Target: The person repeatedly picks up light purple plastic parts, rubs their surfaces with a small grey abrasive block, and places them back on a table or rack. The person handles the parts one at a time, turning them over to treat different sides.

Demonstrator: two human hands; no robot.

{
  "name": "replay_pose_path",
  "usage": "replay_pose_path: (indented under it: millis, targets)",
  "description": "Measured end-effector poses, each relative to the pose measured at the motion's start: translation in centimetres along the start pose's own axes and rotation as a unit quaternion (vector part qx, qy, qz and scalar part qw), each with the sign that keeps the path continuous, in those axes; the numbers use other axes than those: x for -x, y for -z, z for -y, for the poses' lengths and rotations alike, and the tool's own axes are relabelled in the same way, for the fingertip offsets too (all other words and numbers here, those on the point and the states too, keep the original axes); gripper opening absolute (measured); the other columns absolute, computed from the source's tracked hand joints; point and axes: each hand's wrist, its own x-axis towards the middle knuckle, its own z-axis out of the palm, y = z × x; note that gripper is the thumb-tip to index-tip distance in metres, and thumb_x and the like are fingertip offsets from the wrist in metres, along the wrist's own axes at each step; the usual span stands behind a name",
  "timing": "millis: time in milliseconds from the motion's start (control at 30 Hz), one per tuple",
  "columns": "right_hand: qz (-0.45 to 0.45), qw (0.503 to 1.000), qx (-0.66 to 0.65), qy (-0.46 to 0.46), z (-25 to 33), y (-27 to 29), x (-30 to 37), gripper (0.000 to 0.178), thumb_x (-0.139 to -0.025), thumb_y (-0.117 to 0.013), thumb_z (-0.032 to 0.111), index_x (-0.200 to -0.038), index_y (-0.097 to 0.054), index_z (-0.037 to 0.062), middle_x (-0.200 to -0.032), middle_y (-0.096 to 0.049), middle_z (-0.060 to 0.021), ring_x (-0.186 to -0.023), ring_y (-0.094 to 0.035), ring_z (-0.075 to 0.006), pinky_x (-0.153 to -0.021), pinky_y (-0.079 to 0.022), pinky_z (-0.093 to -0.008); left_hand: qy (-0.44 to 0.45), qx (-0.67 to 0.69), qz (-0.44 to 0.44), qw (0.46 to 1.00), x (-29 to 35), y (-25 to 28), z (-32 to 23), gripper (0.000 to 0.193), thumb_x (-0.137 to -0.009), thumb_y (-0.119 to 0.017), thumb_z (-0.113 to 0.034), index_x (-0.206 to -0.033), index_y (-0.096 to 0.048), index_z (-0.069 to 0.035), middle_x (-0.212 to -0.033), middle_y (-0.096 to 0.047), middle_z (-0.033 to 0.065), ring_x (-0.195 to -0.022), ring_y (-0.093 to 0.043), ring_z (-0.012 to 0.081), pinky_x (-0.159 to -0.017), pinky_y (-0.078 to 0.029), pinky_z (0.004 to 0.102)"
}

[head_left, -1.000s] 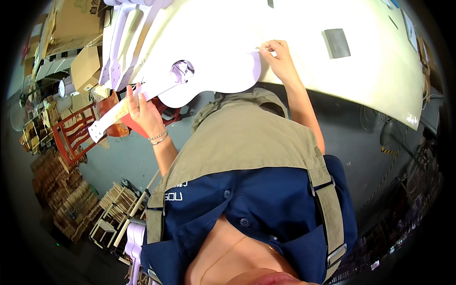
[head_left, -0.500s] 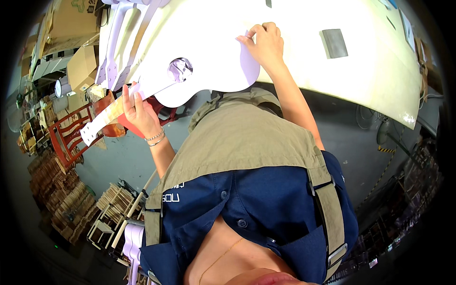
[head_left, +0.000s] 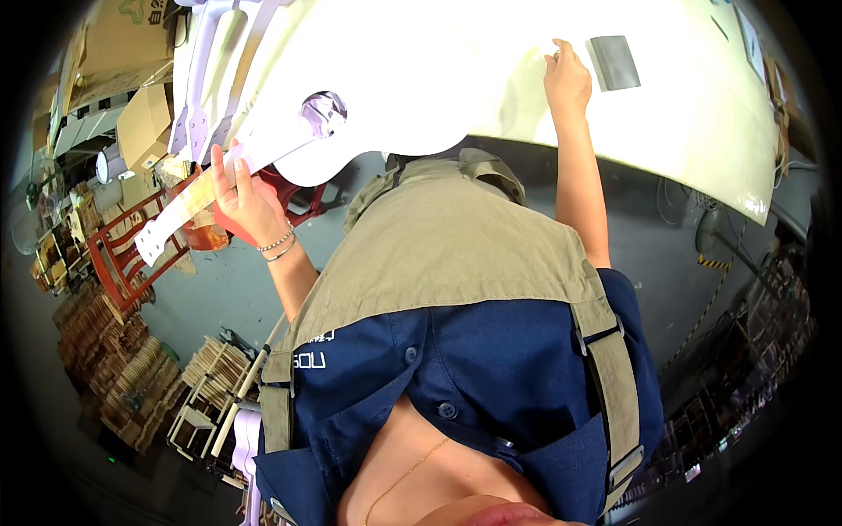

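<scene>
Glare totally eats the pale guitar [head_left: 351, 140] mid-frame, so I honestly can't make out where its upper edge ends and the tabletop [head_left: 693, 131] starts, and the left hand [head_left: 250, 202] hides a bit of the neck [head_left: 195, 202]. Can't tell if the right hand [head_left: 569, 86] has anything tiny between its fingers [head_left: 570, 61] either. Purple instruments [head_left: 203, 66] upper left get chopped by the frame, and the lower-right clutter [head_left: 728, 412] is just dark mush.
</scene>
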Motion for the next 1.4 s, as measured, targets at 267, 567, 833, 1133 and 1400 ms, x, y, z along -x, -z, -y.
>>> replay_pose_path:
  millis: [267,567,833,1133,1400]
  targets:
    - [0.144,0.900,-0.406,-0.068,5.2,2.4,2.4,0.035,-0.082,-0.055,0.007,-0.115,-0.045,0.0020,-0.085,-0.062,-0.0090,-0.081,-0.060,-0.0145,-0.074,-0.045,-0.0261,-0.015,-0.005,-0.005,1.000,0.1,-1.6,-1.5,0.033,-0.085,-0.045,0.004,-0.117,-0.044,0.006,-0.117,-0.048,0.0233,-0.104,-0.051,0.0222,-0.091,-0.040,0.0316]
    - [0.252,0.718,-0.617,0.200,17.6,11.4,2.8,0.038,-0.079,-0.054,-0.002,-0.114,-0.040,-0.0022,-0.078,-0.060,-0.0113,-0.076,-0.059,-0.0159,-0.072,-0.043,-0.0277,-0.143,-0.186,0.126,0.964,3.0,-7.8,-7.4,0.018,-0.080,-0.058,-0.002,-0.098,-0.060,0.002,-0.109,-0.055,0.0138,-0.097,-0.052,0.0154,-0.078,-0.041,0.0242]
    - [0.179,0.760,-0.527,0.336,20.5,13.0,2.0,0.041,-0.069,-0.063,0.002,-0.107,-0.052,0.0076,-0.071,-0.060,-0.0009,-0.064,-0.056,-0.0186,-0.064,-0.041,-0.0268,-0.092,-0.160,0.224,0.957,3.8,-8.7,-8.7,0.013,-0.075,-0.067,-0.009,-0.085,-0.064,-0.002,-0.082,-0.062,0.0043,-0.079,-0.054,0.0119,-0.072,-0.041,0.0235]
    - [0.019,0.870,-0.418,0.259,22.2,12.7,3.1,0.010,-0.066,-0.065,0.004,-0.075,-0.062,0.0068,-0.060,-0.058,-0.0004,-0.048,-0.052,-0.0133,-0.047,-0.039,-0.0240,-0.082,-0.157,0.159,0.971,4.5,-9.3,-8.7,0.007,-0.076,-0.066,-0.006,-0.076,-0.061,-0.002,-0.073,-0.062,0.0029,-0.067,-0.053,0.0091,-0.063,-0.042,0.0205]
    - [0.075,0.799,-0.591,0.077,23.6,12.1,4.2,0.006,-0.076,-0.061,0.005,-0.079,-0.061,0.0007,-0.063,-0.058,-0.0036,-0.055,-0.053,-0.0075,-0.050,-0.041,-0.0188,-0.187,-0.196,0.152,0.950,3.9,-10.1,-8.2,0.009,-0.076,-0.066,-0.009,-0.078,-0.060,-0.001,-0.073,-0.060,0.0023,-0.069,-0.053,0.0099,-0.063,-0.041,0.0203]
